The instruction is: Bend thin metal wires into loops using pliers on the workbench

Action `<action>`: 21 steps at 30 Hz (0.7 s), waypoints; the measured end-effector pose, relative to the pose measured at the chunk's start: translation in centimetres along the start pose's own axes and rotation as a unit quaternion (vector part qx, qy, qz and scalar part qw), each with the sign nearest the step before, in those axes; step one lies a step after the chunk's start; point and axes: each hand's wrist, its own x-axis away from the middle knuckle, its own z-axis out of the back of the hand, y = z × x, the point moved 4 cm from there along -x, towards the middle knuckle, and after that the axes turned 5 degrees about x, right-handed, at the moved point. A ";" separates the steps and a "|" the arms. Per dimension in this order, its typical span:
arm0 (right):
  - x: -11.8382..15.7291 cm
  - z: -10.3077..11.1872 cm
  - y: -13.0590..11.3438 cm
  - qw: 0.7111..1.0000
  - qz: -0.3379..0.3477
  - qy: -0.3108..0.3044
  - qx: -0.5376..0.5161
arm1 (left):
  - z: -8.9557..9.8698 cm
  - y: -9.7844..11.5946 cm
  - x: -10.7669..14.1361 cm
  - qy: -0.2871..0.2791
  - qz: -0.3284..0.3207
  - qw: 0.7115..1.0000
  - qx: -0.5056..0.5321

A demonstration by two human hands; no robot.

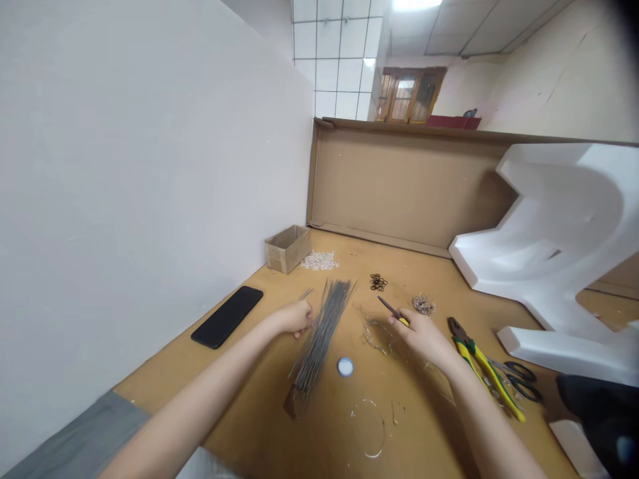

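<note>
Many long thin grey metal wires [319,336] lie in a bundle by the curled left hand [297,318]; the right hand [418,334] grips a yellow-handled pointy tool [394,310]. A bump could scatter the wires.

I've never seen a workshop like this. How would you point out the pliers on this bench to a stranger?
Find the big white foam block at the right end of the wooden workbench. Just below it lie long pliers with yellow-and-green grips, right of the right hand. Black-handled scissors lie beside them.
</note>
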 end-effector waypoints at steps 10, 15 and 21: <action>1.3 -5.8 -1.7 0.951 0.021 -0.264 -0.157 | 0.5 -0.7 0.4 -0.027 -0.024 0.998 0.042; 0.8 -5.8 -1.3 0.983 -0.020 -0.174 0.054 | 1.0 -0.9 0.5 0.017 -0.084 0.996 0.021; 1.1 -5.0 -0.5 0.978 -0.056 -0.102 0.175 | 1.5 -0.9 0.3 0.043 -0.108 0.993 0.022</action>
